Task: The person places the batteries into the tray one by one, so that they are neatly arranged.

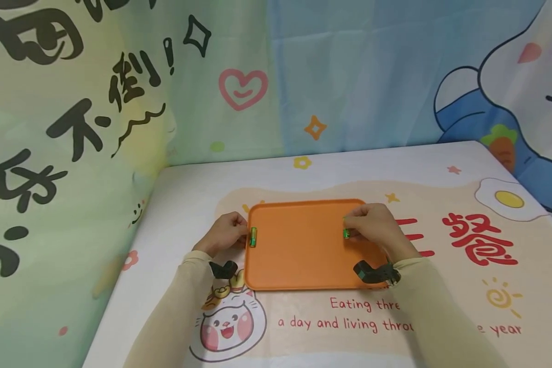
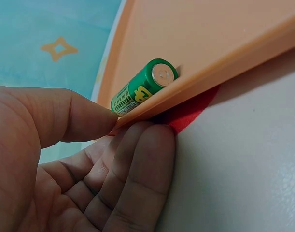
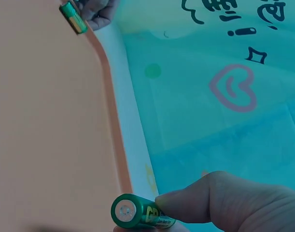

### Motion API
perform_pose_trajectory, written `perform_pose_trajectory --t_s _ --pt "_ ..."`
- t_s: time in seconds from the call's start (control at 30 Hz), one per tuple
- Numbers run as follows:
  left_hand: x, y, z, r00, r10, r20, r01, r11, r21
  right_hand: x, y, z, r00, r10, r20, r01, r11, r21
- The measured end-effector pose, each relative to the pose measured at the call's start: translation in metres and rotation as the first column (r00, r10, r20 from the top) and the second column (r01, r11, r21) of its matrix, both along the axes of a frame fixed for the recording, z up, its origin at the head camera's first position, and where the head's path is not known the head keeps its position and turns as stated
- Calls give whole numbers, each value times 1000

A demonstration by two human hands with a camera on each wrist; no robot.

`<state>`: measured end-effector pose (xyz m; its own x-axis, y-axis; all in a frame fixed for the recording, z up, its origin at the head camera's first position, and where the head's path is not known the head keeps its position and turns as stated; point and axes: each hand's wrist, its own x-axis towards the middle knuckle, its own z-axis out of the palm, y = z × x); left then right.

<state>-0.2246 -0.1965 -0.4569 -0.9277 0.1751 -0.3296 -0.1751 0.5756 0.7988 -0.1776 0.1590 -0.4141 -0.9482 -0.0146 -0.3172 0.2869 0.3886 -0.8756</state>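
Note:
An orange tray (image 1: pixel 299 245) lies flat on the printed tablecloth. My left hand (image 1: pixel 226 234) pinches its left rim, the thumb above the edge and the fingers beneath, as the left wrist view shows. Just inside that rim, close to the thumb tip, rests a green GP battery (image 2: pixel 145 87). A second green battery (image 3: pixel 137 211) is held between the thumb and fingers of my right hand (image 1: pixel 378 227), over the right part of the tray; those fingers are mostly hidden in the right wrist view.
Printed words, a cat face and an egg decorate the tablecloth (image 1: pixel 322 342) around the tray. Behind the table hangs a patterned curtain (image 1: pixel 349 76), and another curtain side (image 1: pixel 73 214) runs along the left. Dark wrist bands (image 1: pixel 374 272) sit on both arms.

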Motion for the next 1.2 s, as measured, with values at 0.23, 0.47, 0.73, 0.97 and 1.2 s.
perform_pose_trajectory --t_s 0.23,0.47,0.73,0.97,1.2 --pt "0 0 1 1000 -2 -3 2 1000 6 -3 -17 -4 1000 31 -1 -31 1000 -1" --pt "0 1 0 1000 0 3 0 1000 24 -7 -29 -8 999 34 4 -34 999 -40" --pt "0 0 0 1000 1 0 -1 1000 15 -10 -42 -14 1000 21 23 -19 998 -63" --pt "0 1 1 1000 6 13 -6 1000 -2 -12 -53 -15 999 19 30 -16 996 -83" --pt "1 1 2 1000 2 17 -2 1000 0 -17 -66 -19 999 21 43 -17 995 -103"
